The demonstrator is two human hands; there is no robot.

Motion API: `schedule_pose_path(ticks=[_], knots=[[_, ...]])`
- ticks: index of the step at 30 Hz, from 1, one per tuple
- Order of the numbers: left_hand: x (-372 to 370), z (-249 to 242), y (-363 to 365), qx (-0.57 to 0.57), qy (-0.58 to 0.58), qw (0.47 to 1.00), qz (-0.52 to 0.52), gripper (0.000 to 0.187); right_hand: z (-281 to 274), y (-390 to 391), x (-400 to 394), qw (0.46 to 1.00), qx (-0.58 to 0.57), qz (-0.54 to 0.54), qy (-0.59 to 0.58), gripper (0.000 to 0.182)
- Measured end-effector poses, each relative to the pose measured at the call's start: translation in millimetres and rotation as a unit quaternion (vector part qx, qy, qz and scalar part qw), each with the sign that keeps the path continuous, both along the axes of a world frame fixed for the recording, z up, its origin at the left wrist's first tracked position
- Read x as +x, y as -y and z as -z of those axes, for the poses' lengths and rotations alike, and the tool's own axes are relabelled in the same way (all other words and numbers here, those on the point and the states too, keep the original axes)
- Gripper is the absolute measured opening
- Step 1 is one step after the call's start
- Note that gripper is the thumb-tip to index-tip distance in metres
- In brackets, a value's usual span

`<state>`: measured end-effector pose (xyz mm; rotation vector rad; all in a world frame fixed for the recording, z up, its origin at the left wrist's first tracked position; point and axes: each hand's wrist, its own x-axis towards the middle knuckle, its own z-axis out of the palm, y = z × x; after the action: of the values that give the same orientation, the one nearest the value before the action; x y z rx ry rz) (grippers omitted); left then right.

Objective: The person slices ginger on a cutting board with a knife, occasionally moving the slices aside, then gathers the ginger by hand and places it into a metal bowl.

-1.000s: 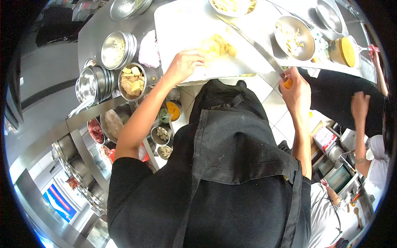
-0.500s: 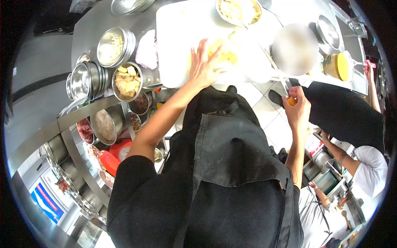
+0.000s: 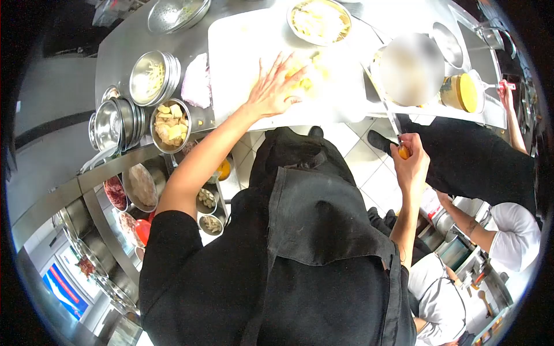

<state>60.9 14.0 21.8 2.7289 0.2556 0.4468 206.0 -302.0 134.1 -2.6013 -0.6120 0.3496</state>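
Observation:
My left hand (image 3: 272, 89) lies with spread fingers on the white cutting board (image 3: 231, 46). Its fingertips reach the pale yellow cut pieces (image 3: 307, 82), which glare partly washes out. Off the board's right side, my right hand (image 3: 412, 160) is closed around the orange handle of a knife (image 3: 390, 118). The long, thin blade points up and away, past the board's near right corner. A steel bowl of yellow strips (image 3: 320, 24) stands at the board's far edge.
Left of the board are a bowl of yellowish chunks (image 3: 171, 126), stacked steel bowls (image 3: 151, 78) and a pale purplish bundle (image 3: 197, 81). A yellow-topped container (image 3: 461, 92) stands right. A person in black trousers (image 3: 467, 155) is close by; people in white shirts (image 3: 515, 235) work lower right.
The whole view has shifted slightly. My left hand has flattened, its fingers spreading wider beside the yellow pieces. My right hand, still gripping the knife, sits a little lower.

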Motion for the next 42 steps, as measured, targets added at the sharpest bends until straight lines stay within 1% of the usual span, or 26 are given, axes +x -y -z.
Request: schedule_pose_path(ticks=[2, 3, 5, 7, 8, 10, 11, 13, 17, 19, 20, 21, 22, 23, 25, 26, 28, 29, 31, 32, 34, 35, 37, 39, 40, 42], knots=[[3, -6, 6, 0.008, 0.019, 1.0, 0.007, 0.061, -3, 1, 0, 1.0, 0.008, 0.007, -0.017, 0.028], [7, -6, 8, 0.016, 0.021, 0.999, 0.035, 0.055, -3, 2, -1, 1.0, 0.008, 0.007, -0.018, 0.028], [19, -9, 11, 0.025, 0.025, 0.997, 0.064, 0.05, -3, 2, -1, 1.0, 0.016, -0.004, 0.015, 0.027], [31, -11, 13, 0.1, -0.01, 0.986, 0.135, 0.04, -6, 1, 0, 1.0, 0.016, 0.0, 0.008, 0.027], [36, -11, 10, 0.102, -0.01, 0.986, 0.134, 0.04, -8, 0, 0, 1.0, 0.017, 0.002, 0.002, 0.027], [45, -12, 3, 0.103, -0.037, 0.971, 0.213, 0.03, -11, -2, 0, 1.0, 0.023, -0.004, 0.005, 0.027], [48, -13, -2, 0.107, -0.037, 0.971, 0.212, 0.03, -12, -2, 0, 1.0, 0.029, -0.007, 0.008, 0.027], [53, -19, -8, 0.084, -0.055, 0.962, 0.254, 0.02, -13, -4, 1, 1.0, 0.026, -0.01, 0.004, 0.028], [55, -29, -11, 0.04, -0.052, 0.963, 0.261, 0.013, -11, -4, 3, 0.999, 0.034, -0.021, 0.005, 0.025], [58, -34, -12, -0.061, -0.013, 0.963, 0.262, 0.012, -10, -5, 4, 0.999, 0.039, -0.022, 0.007, 0.025], [56, -37, -15, -0.06, -0.014, 0.963, 0.261, 0.012, -9, -5, 6, 0.999, 0.04, -0.024, 0.009, 0.025], [51, -40, -21, -0.212, 0.0, 0.953, 0.218, 0.012, -8, -4, 7, 0.999, 0.042, -0.025, 0.007, 0.025], [43, -44, -29, -0.359, 0.014, 0.918, 0.167, 0.012, -8, -2, 7, 0.999, 0.044, -0.02, 0.009, 0.026], [29, -49, -43, -0.357, 0.011, 0.92, 0.164, 0.012, -9, -1, 7, 0.999, 0.047, -0.014, 0.01, 0.027], [0, -58, -72, -0.23, -0.116, 0.965, 0.054, 0.014, -9, 0, 7, 0.999, 0.042, -0.018, -0.003, 0.028], [-9, -52, -76, -0.229, -0.118, 0.965, 0.052, 0.014, -7, 0, 6, 0.999, 0.042, -0.019, -0.002, 0.028], [-24, -36, -77, -0.298, -0.149, 0.942, -0.033, 0.011, -4, -3, 6, 0.999, 0.038, -0.023, -0.006, 0.028], [-25, -33, -75, -0.299, -0.148, 0.942, -0.037, 0.011, -2, -5, 5, 0.999, 0.038, -0.026, -0.006, 0.028], [-24, -27, -64, -0.244, -0.173, 0.951, -0.082, 0.011, 1, -8, 6, 0.998, 0.041, -0.042, -0.01, 0.027], [-25, -28, -61, -0.247, -0.172, 0.95, -0.082, 0.011, -3, -12, 5, 0.998, 0.039, -0.037, -0.019, 0.026], [-24, -31, -56, -0.146, -0.129, 0.974, -0.115, 0.015, -2, -13, 4, 0.999, 0.036, -0.039, -0.01, 0.026], [-19, -27, -52, -0.148, -0.128, 0.974, -0.113, 0.015, -3, -13, 4, 0.998, 0.037, -0.043, -0.003, 0.027], [-4, -16, -37, -0.091, 0.054, 0.993, 0.059, 0.02, -6, -17, 2, 0.998, 0.035, -0.045, -0.008, 0.027], [20, -44, 8, -0.021, -0.005, 1.0, -0.003, 0.031, -12, -23, 2, 0.999, 0.005, -0.026, -0.041, 0.027], [30, -42, 13, -0.021, 0.0, 1.0, -0.008, 0.031, -11, -23, 3, 0.999, -0.001, -0.034, -0.024, 0.027], [48, -39, 18, -0.024, -0.098, 0.995, 0.0, 0.033, -8, -18, 3, 0.999, 0.008, -0.041, 0.001, 0.027]])
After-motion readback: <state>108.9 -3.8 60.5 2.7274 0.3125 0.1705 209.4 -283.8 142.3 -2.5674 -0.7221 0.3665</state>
